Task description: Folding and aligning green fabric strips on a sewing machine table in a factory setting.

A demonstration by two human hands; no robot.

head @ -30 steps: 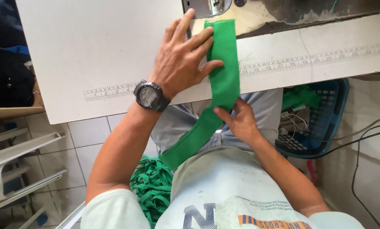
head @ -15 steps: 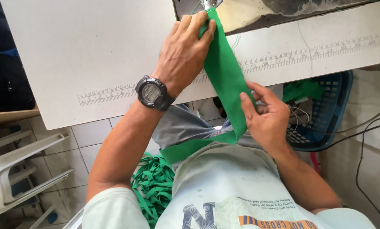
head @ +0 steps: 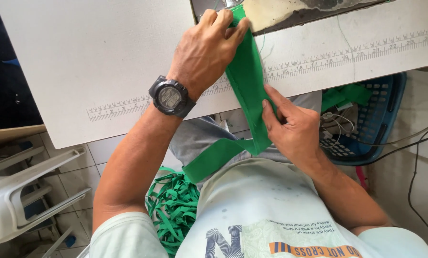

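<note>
Head cam, looking straight down: left hand [head: 205, 50] lies knuckles-up on the white table [head: 80, 62], fingers bunched & pressing the far end of the green fabric strip [head: 246, 81] against the table's far edge, right by the worn metal plate [head: 290, 12] there. Black wristwatch [head: 170, 97] on that wrist. The strip runs from that hand toward the person, crosses the printed ruler [head: 348, 52] along the table's near edge, drops off the edge & bends left across the lap. Right hand [head: 290, 129] sits just below the table edge, thumb & fingers pinched on the strip's right side, so it's gripping cloth, not spread wide. Near end of the strip pokes out left, over the grey trousers [head: 195, 138]. Lower left, on the tiled floor betw. the person & a white plastic chair [head: 22, 191], a tangled heap of thin green strips [head: 173, 205]. Right side, under the table: blue plastic basket [head: 376, 119] w/ more green cloth & what looks like cables in it, hard to be sure in the shadow. Black cords trail along the floor at far right.
</note>
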